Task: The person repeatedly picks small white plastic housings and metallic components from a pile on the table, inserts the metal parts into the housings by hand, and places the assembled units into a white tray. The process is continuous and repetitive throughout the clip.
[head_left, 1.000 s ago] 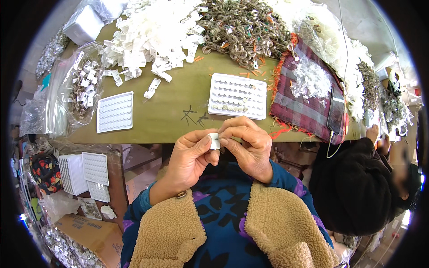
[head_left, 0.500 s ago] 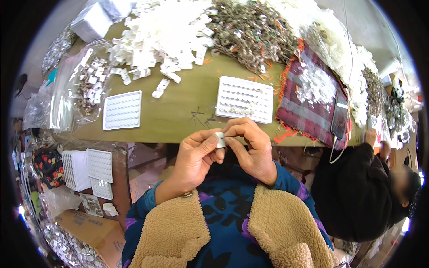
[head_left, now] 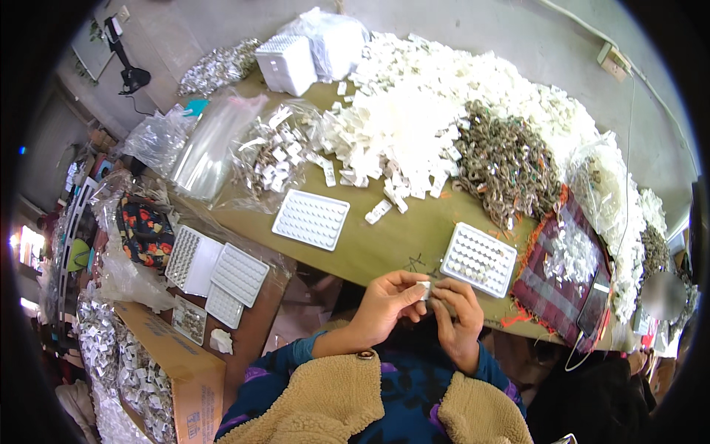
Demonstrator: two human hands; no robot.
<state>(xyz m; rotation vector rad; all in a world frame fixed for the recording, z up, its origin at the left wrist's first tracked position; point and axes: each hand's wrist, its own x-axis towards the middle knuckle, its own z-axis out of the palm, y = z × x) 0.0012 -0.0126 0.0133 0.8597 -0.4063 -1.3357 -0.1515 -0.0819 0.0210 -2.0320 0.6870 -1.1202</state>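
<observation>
Just in front of my chest, near the table's front edge, my left hand (head_left: pixel 384 309) pinches a small white plastic piece (head_left: pixel 424 290) between thumb and forefinger. Close on its right side is my right hand (head_left: pixel 460 320), fingers bent and thumb tip against forefinger; whatever lies between those tips is too small to make out. Beyond the right hand stands a white tray (head_left: pixel 479 260) with rows of cavities, several holding small pieces. Another white cavity tray (head_left: pixel 310 220) lies farther left on the olive tabletop (head_left: pixel 377 251).
White plastic pieces (head_left: pixel 403 133) and grey-brown parts (head_left: pixel 510 159) form heaps at the back. On the right, a plaid cloth (head_left: pixel 543 292) bears clear bits and a phone (head_left: pixel 594 309). More trays (head_left: pixel 240 274) and a carton (head_left: pixel 200 377) stand at lower left; a co-worker (head_left: pixel 592 392) sits at right.
The view has swung left, so everything sits farther right in it. My left hand keeps the white piece; my right fingertips have drawn slightly away from it.
</observation>
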